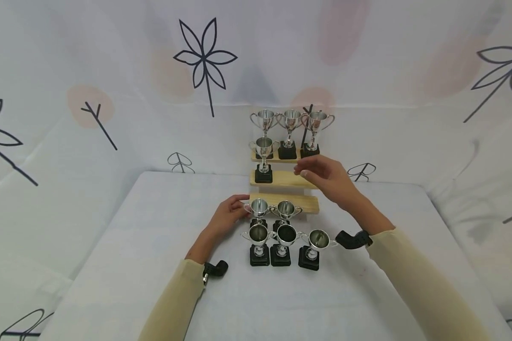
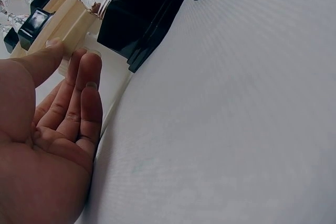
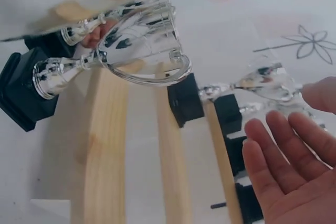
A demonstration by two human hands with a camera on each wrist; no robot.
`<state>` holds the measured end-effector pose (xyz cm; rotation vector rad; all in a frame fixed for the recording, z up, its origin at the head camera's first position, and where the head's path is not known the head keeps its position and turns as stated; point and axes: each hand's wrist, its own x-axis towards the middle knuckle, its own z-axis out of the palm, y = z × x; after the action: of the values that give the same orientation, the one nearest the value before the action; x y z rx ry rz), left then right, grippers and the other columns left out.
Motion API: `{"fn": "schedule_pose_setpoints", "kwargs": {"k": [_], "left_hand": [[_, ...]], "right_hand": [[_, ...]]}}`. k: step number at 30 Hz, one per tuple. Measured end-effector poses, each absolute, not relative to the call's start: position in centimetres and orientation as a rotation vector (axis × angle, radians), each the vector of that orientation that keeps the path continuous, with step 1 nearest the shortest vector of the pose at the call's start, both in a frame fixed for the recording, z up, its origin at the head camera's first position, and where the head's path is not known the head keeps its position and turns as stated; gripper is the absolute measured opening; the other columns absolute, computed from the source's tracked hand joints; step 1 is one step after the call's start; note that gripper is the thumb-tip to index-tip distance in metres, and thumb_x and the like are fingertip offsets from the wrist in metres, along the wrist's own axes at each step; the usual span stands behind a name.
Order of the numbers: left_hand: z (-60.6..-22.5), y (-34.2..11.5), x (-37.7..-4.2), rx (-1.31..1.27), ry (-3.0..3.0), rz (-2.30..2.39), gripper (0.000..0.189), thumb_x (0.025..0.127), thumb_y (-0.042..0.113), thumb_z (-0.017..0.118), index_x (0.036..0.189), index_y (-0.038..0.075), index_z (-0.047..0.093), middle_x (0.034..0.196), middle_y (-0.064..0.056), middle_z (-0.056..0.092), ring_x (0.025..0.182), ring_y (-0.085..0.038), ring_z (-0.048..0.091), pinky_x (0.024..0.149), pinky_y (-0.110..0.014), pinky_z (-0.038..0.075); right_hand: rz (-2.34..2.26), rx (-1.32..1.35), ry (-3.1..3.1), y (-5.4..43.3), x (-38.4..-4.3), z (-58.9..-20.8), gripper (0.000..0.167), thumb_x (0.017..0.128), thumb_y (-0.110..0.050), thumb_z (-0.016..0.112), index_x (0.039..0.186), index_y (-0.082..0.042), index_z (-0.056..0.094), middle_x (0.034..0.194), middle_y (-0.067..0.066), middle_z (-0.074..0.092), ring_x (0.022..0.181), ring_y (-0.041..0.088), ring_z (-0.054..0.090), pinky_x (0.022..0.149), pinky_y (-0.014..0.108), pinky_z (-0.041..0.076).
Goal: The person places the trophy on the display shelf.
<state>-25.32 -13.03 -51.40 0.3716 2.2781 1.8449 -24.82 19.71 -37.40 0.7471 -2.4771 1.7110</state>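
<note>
Pinches the wooden rack (image 1: 310,203) at the left end of its lowest tier, between thumb and fingers of the left hand (image 1: 228,215). Holds the right hand (image 1: 325,179) near the right end of the rack's middle tier, with fingers released and grasping nothing. Has three silver trophies (image 1: 291,118) on the rack's top tier, one trophy (image 1: 263,148) at its middle tier's left end, and five trophies (image 1: 286,234) on the table (image 1: 281,303) in front of it.
</note>
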Motion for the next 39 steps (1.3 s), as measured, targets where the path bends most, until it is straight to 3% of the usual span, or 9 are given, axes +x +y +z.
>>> {"fn": "schedule_pose_setpoints", "kwargs": {"k": [6, 14, 20, 26, 31, 35, 39], "left_hand": [[-51.5, -13.0, -25.2, 0.358, 2.272, 1.865, 0.046, 0.105, 0.014, 0.069, 0.148, 0.007, 0.056, 0.101, -0.008, 0.075, 0.092, -0.017, 0.073, 0.083, -0.027, 0.052], [-51.3, -12.9, -25.1, 0.378, 2.274, 1.854, 0.047, 0.105, 0.014, 0.069, 0.149, 0.005, 0.055, 0.104, -0.009, 0.076, 0.094, -0.016, 0.073, 0.087, -0.027, 0.052], [-51.2, -13.0, -25.2, 0.371, 2.284, 1.841, 0.048, 0.104, 0.014, 0.069, 0.149, 0.006, 0.055, 0.105, -0.01, 0.076, 0.095, -0.017, 0.074, 0.09, -0.028, 0.052], [-51.3, -13.0, -25.2, 0.372, 2.289, 1.824, 0.047, 0.105, 0.015, 0.069, 0.149, 0.007, 0.055, 0.106, -0.01, 0.076, 0.095, -0.018, 0.074, 0.092, -0.03, 0.052], [-51.4, -13.0, -25.2, 0.381, 2.283, 1.823, 0.047, 0.105, 0.014, 0.068, 0.149, 0.006, 0.055, 0.104, -0.009, 0.076, 0.094, -0.017, 0.073, 0.089, -0.03, 0.052], [-51.3, -13.0, -25.1, 0.393, 2.287, 1.821, 0.048, 0.104, 0.013, 0.069, 0.15, 0.005, 0.054, 0.103, -0.009, 0.075, 0.094, -0.017, 0.073, 0.088, -0.029, 0.051], [-51.3, -13.0, -25.2, 0.39, 2.299, 1.818, 0.048, 0.104, 0.015, 0.069, 0.15, 0.006, 0.055, 0.104, -0.009, 0.075, 0.093, -0.016, 0.073, 0.086, -0.028, 0.051]], "right_hand": [[1.788, 0.754, -2.408, 21.2, -23.9, -37.8, 0.033, 0.109, -0.015, 0.063, 0.138, 0.001, 0.063, 0.13, 0.016, 0.07, 0.12, 0.015, 0.068, 0.102, 0.022, 0.051], [1.773, 0.723, -2.343, 23.6, -22.0, -38.1, 0.03, 0.109, -0.01, 0.06, 0.136, 0.003, 0.064, 0.126, 0.014, 0.072, 0.116, 0.019, 0.069, 0.102, 0.021, 0.051], [1.732, 0.699, -2.359, 24.9, -20.1, -39.8, 0.029, 0.109, -0.007, 0.059, 0.136, -0.002, 0.066, 0.123, 0.016, 0.072, 0.114, 0.02, 0.071, 0.1, 0.022, 0.053], [1.763, 0.799, -2.349, 26.1, -18.6, -42.2, 0.027, 0.107, 0.005, 0.055, 0.133, 0.002, 0.063, 0.123, 0.019, 0.071, 0.112, 0.018, 0.072, 0.098, 0.022, 0.054], [1.809, 1.165, -2.345, 27.2, -17.8, -43.7, 0.044, 0.097, 0.017, 0.06, 0.14, 0.006, 0.056, 0.13, 0.026, 0.064, 0.122, 0.027, 0.067, 0.104, 0.029, 0.053], [1.765, 1.448, -2.362, 27.4, -17.6, -44.4, 0.064, 0.091, 0.017, 0.068, 0.15, 0.007, 0.045, 0.14, 0.027, 0.056, 0.131, 0.029, 0.06, 0.111, 0.032, 0.049], [1.745, 1.573, -2.425, 27.2, -17.5, -44.9, 0.075, 0.09, 0.015, 0.067, 0.157, 0.006, 0.035, 0.149, 0.027, 0.048, 0.139, 0.033, 0.053, 0.116, 0.033, 0.044]]}}
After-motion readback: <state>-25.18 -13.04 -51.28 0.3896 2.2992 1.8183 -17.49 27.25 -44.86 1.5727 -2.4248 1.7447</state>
